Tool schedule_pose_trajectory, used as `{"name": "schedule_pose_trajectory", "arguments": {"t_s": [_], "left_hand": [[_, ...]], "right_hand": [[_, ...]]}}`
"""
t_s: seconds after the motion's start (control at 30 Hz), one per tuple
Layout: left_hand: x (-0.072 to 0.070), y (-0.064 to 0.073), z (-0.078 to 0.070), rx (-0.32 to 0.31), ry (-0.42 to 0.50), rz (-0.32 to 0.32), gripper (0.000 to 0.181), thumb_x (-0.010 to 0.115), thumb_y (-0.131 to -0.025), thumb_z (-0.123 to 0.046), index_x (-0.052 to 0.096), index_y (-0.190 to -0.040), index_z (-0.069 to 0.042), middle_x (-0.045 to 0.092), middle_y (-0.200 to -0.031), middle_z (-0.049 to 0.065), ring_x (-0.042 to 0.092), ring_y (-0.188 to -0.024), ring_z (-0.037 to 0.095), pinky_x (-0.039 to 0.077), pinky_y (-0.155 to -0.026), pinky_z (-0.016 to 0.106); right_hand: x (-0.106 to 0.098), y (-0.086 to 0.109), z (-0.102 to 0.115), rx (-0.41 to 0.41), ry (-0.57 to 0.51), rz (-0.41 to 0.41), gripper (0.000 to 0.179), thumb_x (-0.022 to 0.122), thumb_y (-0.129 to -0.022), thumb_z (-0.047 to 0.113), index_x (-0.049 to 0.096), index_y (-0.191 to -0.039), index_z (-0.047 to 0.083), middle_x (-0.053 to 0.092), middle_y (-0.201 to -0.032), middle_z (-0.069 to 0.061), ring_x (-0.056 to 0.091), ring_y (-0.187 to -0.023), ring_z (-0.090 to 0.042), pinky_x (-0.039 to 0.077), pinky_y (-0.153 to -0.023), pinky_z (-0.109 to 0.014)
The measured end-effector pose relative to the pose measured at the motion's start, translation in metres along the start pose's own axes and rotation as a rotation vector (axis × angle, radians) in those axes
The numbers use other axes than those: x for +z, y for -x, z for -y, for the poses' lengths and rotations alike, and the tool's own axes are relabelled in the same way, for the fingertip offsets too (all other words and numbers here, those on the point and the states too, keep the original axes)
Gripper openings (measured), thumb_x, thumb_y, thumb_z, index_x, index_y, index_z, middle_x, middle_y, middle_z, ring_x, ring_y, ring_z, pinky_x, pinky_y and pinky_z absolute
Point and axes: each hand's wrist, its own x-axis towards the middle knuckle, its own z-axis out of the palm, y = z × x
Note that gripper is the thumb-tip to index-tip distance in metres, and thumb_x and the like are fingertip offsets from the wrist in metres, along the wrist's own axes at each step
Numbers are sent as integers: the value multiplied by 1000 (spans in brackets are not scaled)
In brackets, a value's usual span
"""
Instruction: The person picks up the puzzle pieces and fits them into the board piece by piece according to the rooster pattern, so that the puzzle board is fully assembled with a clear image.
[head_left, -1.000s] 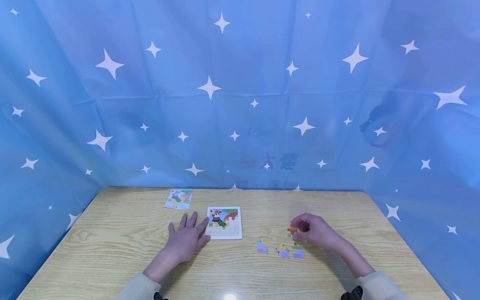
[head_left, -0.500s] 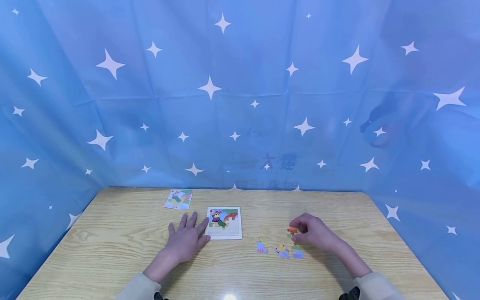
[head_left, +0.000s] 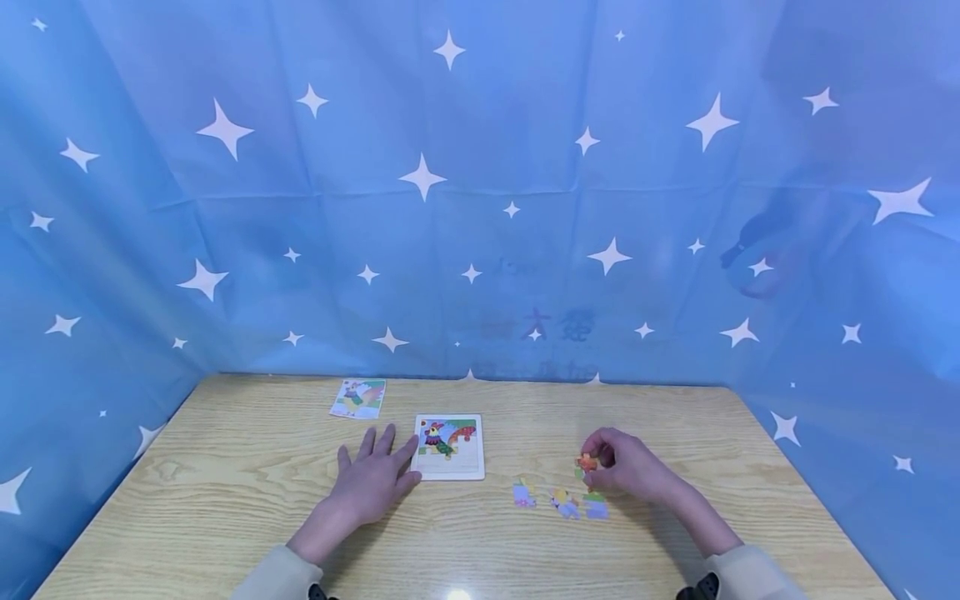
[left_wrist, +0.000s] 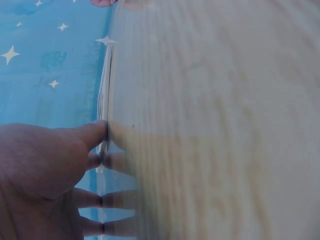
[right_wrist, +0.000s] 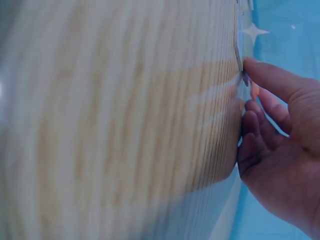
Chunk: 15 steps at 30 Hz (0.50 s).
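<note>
My left hand lies spread on the table, its thumb and index finger touching the left edge of a white puzzle tray. Pieces in the tray form part of a rooster picture. In the left wrist view, thumb and fingers of the left hand meet the tray's thin edge. Over on the right, my right hand pinches an orange puzzle piece between thumb and index finger. The right wrist view shows the right hand low at the tabletop, the piece mostly hidden by the fingers.
Several loose puzzle pieces lie between tray and right hand, among them a purple one, a yellow-and-purple one and a green-and-purple one. A rooster picture card lies near the back edge. A blue star-patterned curtain hangs behind the table.
The orange piece now shows slightly more between my right thumb and index finger, turned a little. My left hand and the tray have stayed in place.
</note>
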Motion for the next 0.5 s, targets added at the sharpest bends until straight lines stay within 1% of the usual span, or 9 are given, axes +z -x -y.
{"name": "schedule_pose_trajectory", "arguments": {"t_s": [0.13,0.3,0.5], "left_hand": [[0,0,0,-1,-1,2,56,57,-106,-38,47,-156,-14,29,-162,28,19,-148,56,13,-103,85],[1,-1,1,1,-11,-3,56,56,-106,-39,47,-156,-14,29,-162,27,20,-148,55,14,-103,85],[2,-2,3,-1,-19,0,57,56,-106,-39,46,-156,-15,29,-162,27,19,-148,56,13,-103,85]], "right_hand": [[1,0,0,2,-45,2,33,82,-87,7,59,-109,1,58,-92,-8,52,-81,-24,47,-64,-30],[2,0,1,-9,-75,-27,27,78,-88,2,59,-107,0,60,-91,-8,56,-79,-24,49,-63,-29],[7,-8,7,-41,-44,-54,18,74,-91,0,63,-105,2,64,-90,-5,60,-79,-22,51,-64,-28]]}}
